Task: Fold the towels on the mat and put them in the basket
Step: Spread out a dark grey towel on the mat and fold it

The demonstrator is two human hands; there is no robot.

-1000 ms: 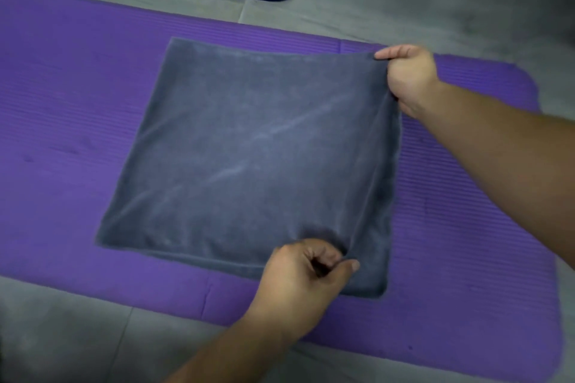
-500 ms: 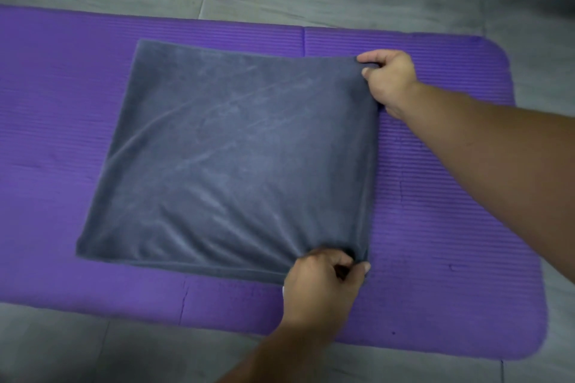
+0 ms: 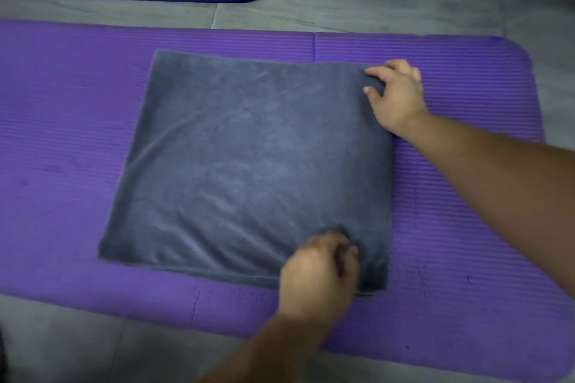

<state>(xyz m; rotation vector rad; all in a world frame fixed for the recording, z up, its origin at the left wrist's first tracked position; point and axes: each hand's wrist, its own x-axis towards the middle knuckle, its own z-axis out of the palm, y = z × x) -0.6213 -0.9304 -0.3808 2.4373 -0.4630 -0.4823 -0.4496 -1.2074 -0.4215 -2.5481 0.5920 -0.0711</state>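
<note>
Towel (image 3: 249, 165) flat on mat (image 3: 62, 134); right hand (image 3: 396, 93) grips far-right corner, left hand (image 3: 317, 274) pinches near-right corner.

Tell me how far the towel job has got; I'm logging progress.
Done: the grey towel lies flat on the purple mat, its near edge looking layered, so probably folded once. In hand: the right hand grips its far right corner, the left hand pinches the near right one, seemingly for another fold. Left: finishing folds and the basket, which is out of view.
</note>
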